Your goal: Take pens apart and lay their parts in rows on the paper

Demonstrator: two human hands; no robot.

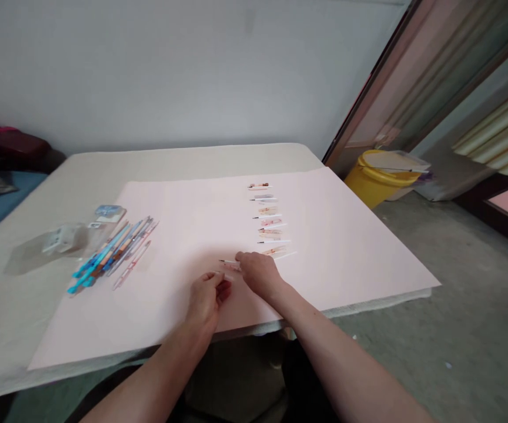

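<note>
My left hand [207,294] is closed in a pinch on a thin, pale pen part [226,277], low over the pink sheet. Just to its right, my right hand [258,271] has its fingers closed round the back end of a white pen refill [225,261] with a dark tip. A short pink-patterned pen barrel [233,267] lies along that refill, partly hidden by the fingers. Beyond the right hand runs a column of taken-apart pens: white refills [274,241] with dark tips beside short patterned barrels [271,222].
A pile of blue, brown and pink pens [115,249] lies at the left of the pink sheet [183,211]. Near it are clear plastic packaging [66,238] and a blue-white packet [109,212]. A yellow bucket [375,182] stands on the floor beyond the table's right edge.
</note>
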